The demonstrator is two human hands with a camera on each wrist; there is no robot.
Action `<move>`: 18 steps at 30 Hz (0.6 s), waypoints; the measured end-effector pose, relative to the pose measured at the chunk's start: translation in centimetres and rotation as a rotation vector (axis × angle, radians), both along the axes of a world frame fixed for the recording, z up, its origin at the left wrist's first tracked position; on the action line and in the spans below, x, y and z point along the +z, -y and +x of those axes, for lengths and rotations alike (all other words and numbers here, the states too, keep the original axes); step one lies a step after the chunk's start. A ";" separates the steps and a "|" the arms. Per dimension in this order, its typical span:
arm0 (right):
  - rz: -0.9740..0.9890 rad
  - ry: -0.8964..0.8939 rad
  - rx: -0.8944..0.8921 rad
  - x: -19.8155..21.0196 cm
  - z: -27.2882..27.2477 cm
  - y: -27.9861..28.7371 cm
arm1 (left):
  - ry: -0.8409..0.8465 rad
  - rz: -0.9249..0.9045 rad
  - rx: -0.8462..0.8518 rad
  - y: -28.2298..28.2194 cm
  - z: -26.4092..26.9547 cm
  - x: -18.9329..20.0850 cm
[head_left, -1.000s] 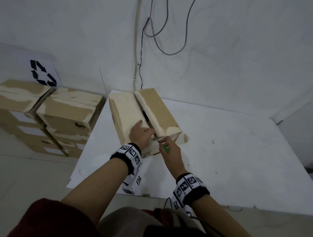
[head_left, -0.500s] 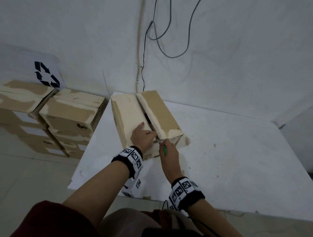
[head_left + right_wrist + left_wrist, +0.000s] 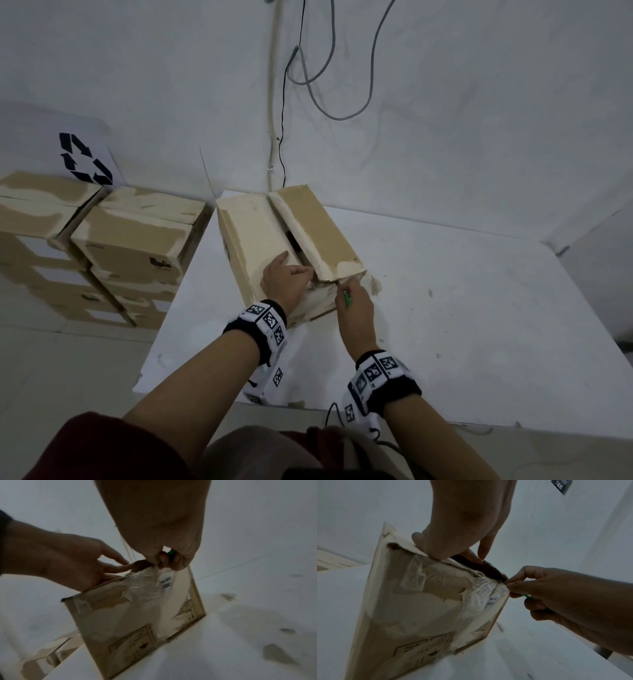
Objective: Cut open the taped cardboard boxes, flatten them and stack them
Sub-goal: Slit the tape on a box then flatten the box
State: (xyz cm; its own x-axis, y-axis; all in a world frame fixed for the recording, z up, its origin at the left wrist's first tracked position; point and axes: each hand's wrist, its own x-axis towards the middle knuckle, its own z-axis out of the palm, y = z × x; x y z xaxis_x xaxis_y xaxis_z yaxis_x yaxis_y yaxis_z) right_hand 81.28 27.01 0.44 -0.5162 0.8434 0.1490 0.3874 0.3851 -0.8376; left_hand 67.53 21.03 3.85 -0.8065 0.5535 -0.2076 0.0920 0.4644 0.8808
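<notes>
A cardboard box point(image 3: 257, 240) stands on the white table point(image 3: 445, 325), its top seam slit and slightly gaping. My left hand point(image 3: 291, 274) rests on the left top flap at the near end, fingers fairly straight, fingertips at the seam. My right hand point(image 3: 346, 287) grips a green cutter point(image 3: 347, 299) and pinches at the crumpled clear tape point(image 3: 481, 592) on the box's near top edge. In the right wrist view the cutter point(image 3: 171, 553) shows between curled fingers above the tape point(image 3: 145, 582). The blade is hidden.
Several taped cardboard boxes point(image 3: 130, 246) are stacked on the floor to the left of the table, below a recycling sign point(image 3: 84, 157). Cables point(image 3: 308, 68) hang down the wall behind the box. Bare table spreads out to the right.
My right hand has crept slightly up and right to the box's near top edge. The left hand has stayed on the left flap.
</notes>
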 end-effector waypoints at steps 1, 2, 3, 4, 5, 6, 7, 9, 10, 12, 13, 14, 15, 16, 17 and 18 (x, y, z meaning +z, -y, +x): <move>0.002 -0.003 0.026 0.2 0.5 -0.3 | -0.018 -0.030 -0.004 0.0 0.0 0.1; -0.002 -0.011 0.042 0.5 1.0 -0.6 | -0.047 -0.068 -0.020 -0.2 0.1 0.1; -0.017 -0.022 0.042 0.8 1.5 -0.6 | -0.080 -0.106 -0.040 -0.4 0.2 -0.1; -0.038 -0.033 0.028 1.0 1.8 -0.6 | -0.105 -0.141 -0.050 -0.6 0.4 -0.1; -0.055 -0.034 0.008 1.2 2.2 -0.5 | -0.128 -0.160 -0.040 -0.8 0.6 0.0; -0.063 -0.030 -0.013 1.2 2.5 -0.4 | -0.139 -0.173 -0.022 -1.1 0.8 -0.1; -0.061 -0.025 -0.034 1.2 2.7 -0.4 | -0.145 -0.180 -0.003 -1.4 1.0 0.0; -0.042 -0.041 -0.063 1.1 3.1 -0.5 | -0.156 -0.201 0.017 -2.0 1.3 0.0; -0.040 -0.051 -0.069 1.1 3.3 -0.6 | -0.155 -0.210 0.030 -2.2 1.5 -0.1; -0.049 -0.064 -0.082 1.4 3.3 -1.0 | -0.155 -0.214 0.039 -2.5 1.7 -0.2; -0.048 -0.068 -0.089 1.6 3.3 -1.2 | -0.166 -0.222 0.031 -2.6 1.6 -0.2; -0.040 -0.071 -0.100 1.8 3.3 -1.5 | -0.185 -0.239 0.012 -2.7 1.5 -0.2; -0.027 -0.078 -0.110 1.9 3.3 -1.8 | -0.201 -0.263 -0.016 -2.7 1.3 -0.1; -0.009 -0.091 -0.122 2.1 3.3 -2.1 | -0.214 -0.282 -0.050 -2.7 1.0 -0.1; 0.016 -0.103 -0.133 2.1 3.2 -2.5 | -0.223 -0.289 -0.083 -2.7 0.6 0.0; 0.037 -0.108 -0.142 2.0 3.1 -2.9 | -0.234 -0.283 -0.114 -2.6 0.2 0.2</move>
